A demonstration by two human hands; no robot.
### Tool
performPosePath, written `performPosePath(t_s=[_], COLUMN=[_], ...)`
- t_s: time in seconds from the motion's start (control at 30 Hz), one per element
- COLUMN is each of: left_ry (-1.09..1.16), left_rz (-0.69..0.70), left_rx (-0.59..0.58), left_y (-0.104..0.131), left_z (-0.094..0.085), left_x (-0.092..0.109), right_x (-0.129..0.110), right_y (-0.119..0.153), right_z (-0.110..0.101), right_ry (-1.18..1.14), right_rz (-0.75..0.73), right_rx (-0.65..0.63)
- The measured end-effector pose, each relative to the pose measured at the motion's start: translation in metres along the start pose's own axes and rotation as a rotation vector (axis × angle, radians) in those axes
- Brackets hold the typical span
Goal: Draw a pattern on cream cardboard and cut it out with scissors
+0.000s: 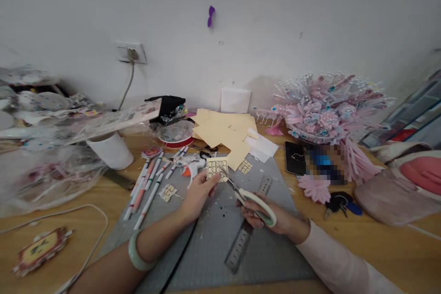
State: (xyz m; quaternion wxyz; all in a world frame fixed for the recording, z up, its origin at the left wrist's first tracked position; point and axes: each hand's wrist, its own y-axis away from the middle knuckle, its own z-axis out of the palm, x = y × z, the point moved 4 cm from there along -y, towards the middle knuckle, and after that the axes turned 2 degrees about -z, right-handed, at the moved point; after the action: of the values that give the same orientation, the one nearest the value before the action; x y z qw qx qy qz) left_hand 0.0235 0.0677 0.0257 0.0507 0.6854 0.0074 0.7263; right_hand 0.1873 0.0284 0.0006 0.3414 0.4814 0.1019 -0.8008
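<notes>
My left hand [200,189] pinches a small cream card [214,165] printed with rows of dark rounded outlines. White-handled scissors [257,203] sit in my right hand [263,216], fingers wrapped through the loops. Their blades reach up to the card's right side; whether they bite into it I cannot tell. Just right of the card lies another printed cream piece [245,166]. A cut scrap [168,192] with similar markings rests to the left of my left hand. Beneath both hands is a grey cutting mat [206,257], with a clear ruler [237,248] partly under my right hand.
Several markers [149,202] lie on the left, near a white glue gun [195,168]. Yellow card sheets [223,131] are piled at the back. To the right stand a pink beaded headdress [320,110], keys [339,204] and a pink bag [396,193]. A white cup [112,149] stands left.
</notes>
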Motion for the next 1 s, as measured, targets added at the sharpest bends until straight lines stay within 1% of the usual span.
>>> performPosePath(t_s=[0.1,0.33,0.53,0.67,0.83,0.9,1.0], left_ry=[0.046,0.110,0.080,0.050,0.101,0.141,0.187], left_rz=[-0.033,-0.108,-0.125,-0.119,-0.146,-0.169,-0.200], left_rx=[-0.013,-0.088,-0.110,-0.103,-0.119,-0.142,-0.207], left_y=[0.001,0.005,0.006,0.006,0.008,0.009,0.010], left_z=[0.002,0.007,0.010,0.010,0.011,0.012,0.013], left_x=[-0.002,-0.001,-0.003,-0.006,-0.006,-0.005,-0.001], right_x=[0.000,-0.001,0.000,0.002,0.002,0.002,0.002], right_y=[0.000,0.001,0.001,0.001,0.001,0.001,0.000], right_z=[0.002,0.003,0.001,-0.002,-0.002,-0.002,-0.002], right_ry=[-0.027,-0.044,-0.048,-0.051,-0.074,-0.086,-0.093], right_rz=[-0.012,-0.020,-0.016,0.000,0.003,0.002,-0.001], right_rx=[-0.016,-0.036,-0.034,-0.020,-0.008,-0.021,-0.034])
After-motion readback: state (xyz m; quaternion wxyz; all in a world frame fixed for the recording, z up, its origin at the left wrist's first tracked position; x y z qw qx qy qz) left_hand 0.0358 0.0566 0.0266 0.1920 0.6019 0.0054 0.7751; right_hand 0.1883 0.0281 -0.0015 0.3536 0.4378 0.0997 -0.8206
